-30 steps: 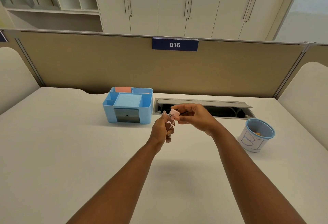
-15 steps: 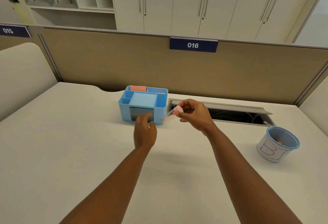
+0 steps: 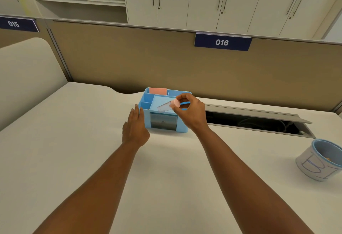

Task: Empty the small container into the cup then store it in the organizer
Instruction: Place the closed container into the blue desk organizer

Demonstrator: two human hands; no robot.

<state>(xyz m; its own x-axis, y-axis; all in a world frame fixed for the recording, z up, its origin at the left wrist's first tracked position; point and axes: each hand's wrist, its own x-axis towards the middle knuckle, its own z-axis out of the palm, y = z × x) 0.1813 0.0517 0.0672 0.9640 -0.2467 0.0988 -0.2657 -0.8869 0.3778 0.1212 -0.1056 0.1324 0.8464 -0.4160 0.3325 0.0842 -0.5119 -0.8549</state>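
My right hand (image 3: 190, 112) pinches a small clear container (image 3: 165, 106) by its pink cap, tilted with its clear end pointing left and down over the middle of the blue organizer (image 3: 162, 126). My left hand (image 3: 136, 127) is flat and open, its fingertips at the organizer's left front corner; I cannot tell if they touch it. The organizer has several compartments and a dark drawer front; a pink pad stands in its back slot. The white cup (image 3: 319, 161) with a blue rim and blue scribbles stands at the far right, with something orange inside.
An open cable tray (image 3: 257, 120) with a raised grey lid runs along the desk's back edge, right of the organizer. A tan partition with the sign 016 stands behind the desk. A rounded cream divider rises at the left.
My left hand has let go of the container and moved left to the organizer's corner. My right hand has carried the capped container over the organizer. The view has shifted left.
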